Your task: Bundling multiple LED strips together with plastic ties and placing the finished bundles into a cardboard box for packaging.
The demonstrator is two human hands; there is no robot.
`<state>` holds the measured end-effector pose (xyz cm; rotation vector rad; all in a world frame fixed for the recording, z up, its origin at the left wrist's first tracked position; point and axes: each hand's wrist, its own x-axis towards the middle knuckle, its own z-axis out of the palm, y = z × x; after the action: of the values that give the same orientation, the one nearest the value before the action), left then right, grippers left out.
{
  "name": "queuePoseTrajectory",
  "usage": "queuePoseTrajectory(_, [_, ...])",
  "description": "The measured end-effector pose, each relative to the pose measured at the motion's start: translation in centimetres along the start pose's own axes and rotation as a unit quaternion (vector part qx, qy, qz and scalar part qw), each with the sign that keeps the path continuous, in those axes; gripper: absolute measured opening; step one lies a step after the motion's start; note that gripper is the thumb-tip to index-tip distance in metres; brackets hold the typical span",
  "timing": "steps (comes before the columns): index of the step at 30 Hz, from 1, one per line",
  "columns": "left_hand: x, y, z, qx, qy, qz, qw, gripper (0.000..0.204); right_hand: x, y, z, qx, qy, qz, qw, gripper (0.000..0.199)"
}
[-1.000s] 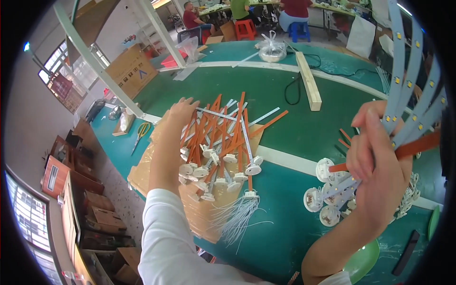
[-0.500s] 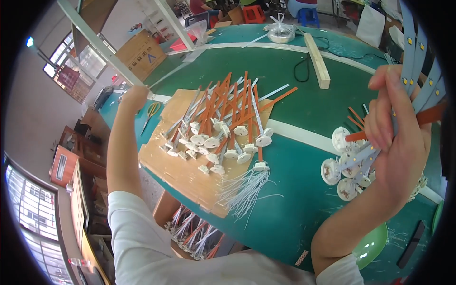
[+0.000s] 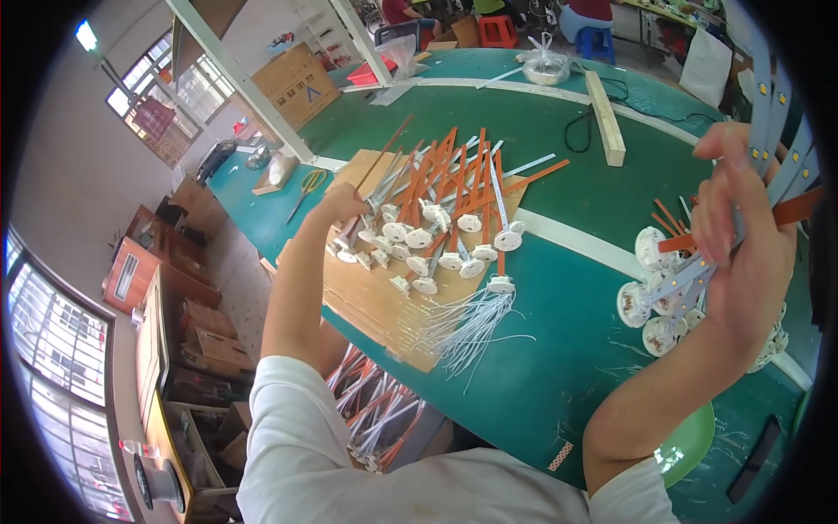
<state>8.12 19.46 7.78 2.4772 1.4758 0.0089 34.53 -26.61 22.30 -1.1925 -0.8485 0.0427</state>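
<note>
My right hand (image 3: 742,210), raised at the right, is closed around a bunch of LED strips (image 3: 779,122), some showing grey-white fronts with yellow diodes and one an orange back. Round white end caps (image 3: 653,249) hang from the bunch at the lower left of that hand. At the left edge of a pile of similar strips (image 3: 458,179), my left hand (image 3: 340,205) has its fingers closed, and a thin brown-orange LED strip (image 3: 386,150) rises from them. The pile's white caps (image 3: 420,237) face me on a flattened cardboard sheet (image 3: 375,323). Thin white wires (image 3: 476,327) spread from one cap.
Scissors (image 3: 307,192) lie left of the cardboard on the green table (image 3: 559,288). A wooden bar (image 3: 605,118) and a tied plastic bag (image 3: 546,65) are farther back. A green bowl (image 3: 694,445) sits near right. Below the table edge are more strips (image 3: 375,402).
My left hand has come from the far left table edge to the pile and closed at a strip there. My right hand still grips its bunch. The whole view has shifted slightly.
</note>
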Motion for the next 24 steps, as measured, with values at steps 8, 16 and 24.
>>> queuePoseTrajectory(8, [0.9,-2.2,-0.4,0.027,-0.003,-0.013,1.0,0.033,0.2,0.7,-0.1,0.027,-0.005,-0.011,1.0,0.021])
queuePoseTrajectory(16, [-3.7,-3.7,-3.7,-0.298,0.013,0.056,0.953,0.021,-0.2,-0.1,0.5,-0.024,-0.032,-0.03,0.999,0.022])
queuePoseTrajectory(24, [-7.8,-4.1,-0.4,-0.359,0.041,0.102,0.927,0.016,-0.2,0.3,0.4,0.047,-0.04,0.001,0.998,0.023])
